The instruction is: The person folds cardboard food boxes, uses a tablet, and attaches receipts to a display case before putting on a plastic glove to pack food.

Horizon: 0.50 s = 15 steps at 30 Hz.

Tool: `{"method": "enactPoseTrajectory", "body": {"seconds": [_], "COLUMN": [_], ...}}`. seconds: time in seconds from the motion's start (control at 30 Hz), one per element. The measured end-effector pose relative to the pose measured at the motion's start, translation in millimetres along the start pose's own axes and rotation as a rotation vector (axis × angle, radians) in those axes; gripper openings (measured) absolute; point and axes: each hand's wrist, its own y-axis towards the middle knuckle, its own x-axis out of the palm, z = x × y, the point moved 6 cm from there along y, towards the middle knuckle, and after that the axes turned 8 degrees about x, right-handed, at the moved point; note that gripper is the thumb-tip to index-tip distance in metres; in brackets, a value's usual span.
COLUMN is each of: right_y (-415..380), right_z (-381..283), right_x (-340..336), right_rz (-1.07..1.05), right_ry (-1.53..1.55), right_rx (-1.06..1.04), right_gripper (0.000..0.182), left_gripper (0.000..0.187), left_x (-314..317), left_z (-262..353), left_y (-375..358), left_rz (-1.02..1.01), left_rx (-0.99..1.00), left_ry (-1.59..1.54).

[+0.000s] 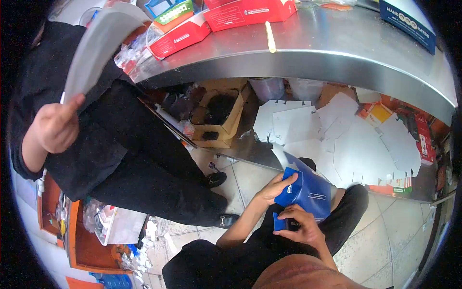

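Observation:
A blue printed cardboard box [313, 190], partly folded, rests above my lap with its flaps sticking out towards the left. My left hand [273, 190] is closed on the box's upper flap, thumb over the blue face. Lower down, my right hand [301, 225] pinches the lower flap, with its fingers bent around the edge. The inner side of the box is hidden from me. Beyond it, white cardboard blanks [356, 149] lie spread over the low shelf.
A steel counter [317, 41] carries red boxes [250, 14], a pale stick [270, 37] and a dark blue box [409, 24]. On the left, another person's hand [57, 123] holds a long, pale, blurred sheet [98, 48]. An open cardboard carton [226, 130] sits on the shelf.

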Motion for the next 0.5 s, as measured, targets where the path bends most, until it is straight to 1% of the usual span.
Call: {"method": "enactPoseTrajectory", "body": {"seconds": [0.03,0.07,0.1,0.13,0.2,0.23,0.27,0.3,0.33,0.37,0.4,0.43,0.47,0.5], "right_y": [0,2,7,11,22,26,34,44,60,78,90,101,115,130], "right_z": [4,2,-7,-18,-61,-77,-99,-136,-171,-210,-244,-270,-286,-299], "right_x": [-2,-4,-11,-19,-51,-65,-75,-83,-88,-92,-100,-104,-100,-93], "right_rz": [0.022,0.023,0.055,0.086,0.303,0.429,0.487,0.512,0.469,0.513,0.584,0.640,0.620,0.598], "right_ry": [0.110,0.106,0.057,0.005,-0.234,-0.059,0.097,0.175,0.243,0.278,-0.037,-0.359,-0.511,-0.664], "right_rx": [0.050,0.050,-0.044,-0.136,-0.205,-0.161,-0.154,-0.308,-0.449,-0.572,-0.716,-0.846,-0.923,-0.998], "right_gripper": [0.046,0.046,0.047,0.048,0.049,0.042,0.033,0.029,0.036,0.048,0.057,0.068,0.071,0.074], "left_gripper": [0.030,0.031,0.029,0.029,0.029,0.029,0.029,0.028,0.027,0.027,0.027,0.026,0.026,0.028], "left_x": [-7,-8,-7,-3,-9,-9,-10,-9,-3,17,27,37,49,76], "left_z": [-5,-5,-2,0,21,25,22,24,27,34,39,42,42,40], "left_y": [1,1,0,0,-2,-1,0,1,2,-2,-7,-10,-12,-8], "left_rz": [0.049,0.096,0.136,0.128,0.315,0.364,0.358,0.319,0.275,0.199,0.184,0.127,0.068,-0.121], "left_rx": [0.006,0.009,0.054,0.053,0.249,0.303,0.293,0.381,0.474,0.529,0.524,0.477,0.429,0.532], "left_ry": [-0.060,-0.121,-0.094,-0.102,0.344,0.398,0.393,0.512,0.628,0.550,0.544,0.709,0.873,0.562]}}
